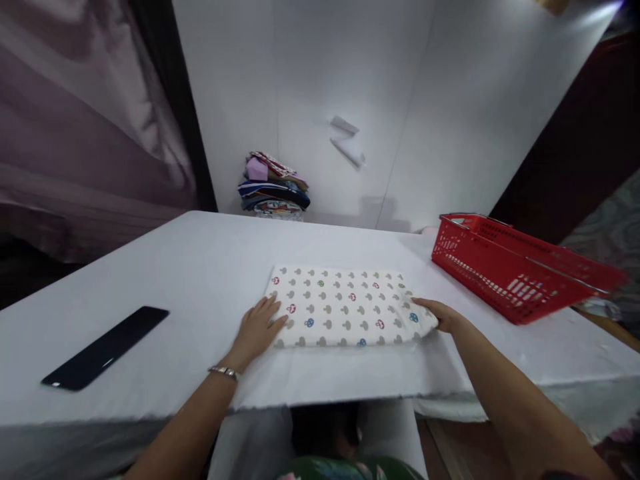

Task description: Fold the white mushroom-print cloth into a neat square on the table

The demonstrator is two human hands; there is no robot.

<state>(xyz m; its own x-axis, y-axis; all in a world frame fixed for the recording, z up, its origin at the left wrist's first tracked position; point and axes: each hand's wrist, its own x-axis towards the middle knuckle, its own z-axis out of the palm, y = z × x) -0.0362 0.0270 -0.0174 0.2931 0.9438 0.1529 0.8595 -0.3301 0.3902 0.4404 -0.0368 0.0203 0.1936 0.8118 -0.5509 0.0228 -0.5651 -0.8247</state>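
Observation:
A white cloth (345, 308) printed with small mushrooms lies folded into a flat rectangle on the white-covered table. My left hand (256, 331), with a bracelet at the wrist, rests palm down at the cloth's left edge, its fingers apart. At the other end, my right hand (439, 313) pinches the cloth's near right corner, which is slightly raised and creased. The fingertips under that corner are hidden.
A red plastic basket (500, 270) stands on the right of the table. A dark, flat glossy object (106, 348) lies at the left. Behind the far edge is a stack of folded clothes (274, 189), near a white wall (310, 80).

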